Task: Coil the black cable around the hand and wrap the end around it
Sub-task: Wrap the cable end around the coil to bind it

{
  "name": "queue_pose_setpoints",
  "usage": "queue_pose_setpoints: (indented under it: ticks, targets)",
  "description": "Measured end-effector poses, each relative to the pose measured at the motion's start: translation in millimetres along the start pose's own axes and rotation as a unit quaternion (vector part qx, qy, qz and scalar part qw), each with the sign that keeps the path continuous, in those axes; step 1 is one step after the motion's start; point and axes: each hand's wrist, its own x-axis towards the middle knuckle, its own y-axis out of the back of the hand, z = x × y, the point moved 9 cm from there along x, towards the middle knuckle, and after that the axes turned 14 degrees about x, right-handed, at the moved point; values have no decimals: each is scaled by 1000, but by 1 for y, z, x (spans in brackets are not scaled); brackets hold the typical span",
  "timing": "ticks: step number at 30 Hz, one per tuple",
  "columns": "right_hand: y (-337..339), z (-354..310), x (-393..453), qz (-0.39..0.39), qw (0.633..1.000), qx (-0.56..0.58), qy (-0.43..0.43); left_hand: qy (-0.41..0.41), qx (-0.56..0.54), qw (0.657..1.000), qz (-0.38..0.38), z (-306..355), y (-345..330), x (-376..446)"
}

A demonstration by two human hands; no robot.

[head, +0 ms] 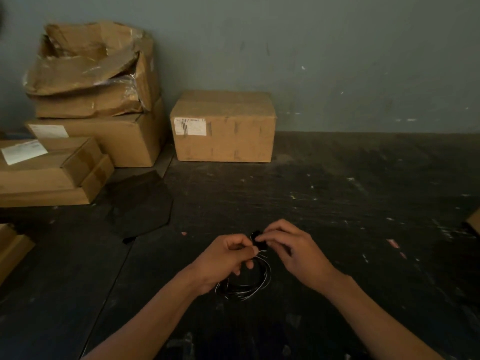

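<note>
A thin black cable [255, 284] hangs in a loose round coil of several loops below my hands, over the dark surface. My left hand [223, 258] grips the top of the coil, fingers curled round the bunched strands. Just to its right, my right hand [291, 249] pinches the cable's black end piece [258, 240] between thumb and fingertips. The two hands nearly touch. Part of the coil is hidden behind my left hand.
A dark scuffed table [337, 203] runs back to a grey wall. A closed cardboard box [223, 127] stands at the back centre, with stacked boxes [91, 107] at the back left. A black sheet [141, 203] lies in front of them. Box corners poke in at both edges.
</note>
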Motion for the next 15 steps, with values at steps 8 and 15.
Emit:
queue_pose_setpoints:
  ticks: [8, 15]
  targets:
    - [-4, -1, 9, -150, 987, 4, -52, -9, -9, 996, -92, 15, -10, -12]
    - [-4, -13, 8, -200, 978, 10, -52, 13, 27, 998, -62, 11, -4, -14]
